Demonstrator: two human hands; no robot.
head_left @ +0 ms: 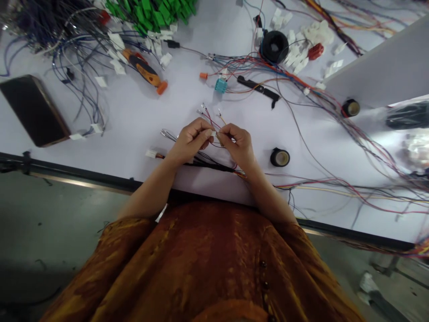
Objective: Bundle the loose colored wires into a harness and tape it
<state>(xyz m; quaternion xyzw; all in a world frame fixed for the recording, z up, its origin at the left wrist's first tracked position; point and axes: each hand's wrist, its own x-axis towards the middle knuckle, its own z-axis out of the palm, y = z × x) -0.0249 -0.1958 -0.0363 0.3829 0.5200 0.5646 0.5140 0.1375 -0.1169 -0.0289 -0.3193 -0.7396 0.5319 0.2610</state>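
Fingertips of my left hand point(191, 141) pinch a small white connector point(213, 133). Close against it, my right hand point(237, 142) is closed in a pinch on a thin wire, whose end is hidden by the fingers. Red wires point(209, 117) and a yellow wire point(222, 118) with bare metal terminals stick out beyond both hands. Below them runs a black-wrapped wire harness point(214, 167), and a white plug point(151, 154) lies at its left end. Several dark wires with metal terminals point(163, 132) emerge beside my left hand.
A roll of black tape point(280, 157) lies right of my hands. Farther back are an orange-handled cutter point(144, 69), a teal connector point(220, 85), a black tool point(259, 88) and green connectors point(154, 13). A phone point(35, 109) lies left. Long loose wires point(362, 129) cross the right side.
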